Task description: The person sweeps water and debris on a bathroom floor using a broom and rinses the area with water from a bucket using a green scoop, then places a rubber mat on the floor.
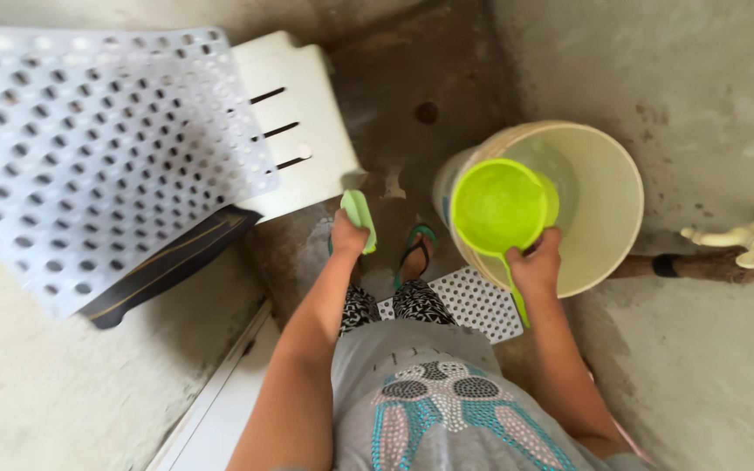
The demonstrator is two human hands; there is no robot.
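Right hand (538, 262) grips green dipper (499, 208) by handle, level over bucket (608, 187), centre-right; left hand (348, 235) clutches green scrubber (359, 216), ready by white stool (294, 122).

Glossy plastic dipper (499, 208) — rough concrete floor (709, 366)

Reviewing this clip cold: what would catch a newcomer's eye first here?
Probably the bright lime-green dipper, held by its handle in the right hand over the cream bucket at centre right. Next, the large white perforated mat propped at upper left against a white plastic stool. The left hand grips a pale green scrubber at centre.
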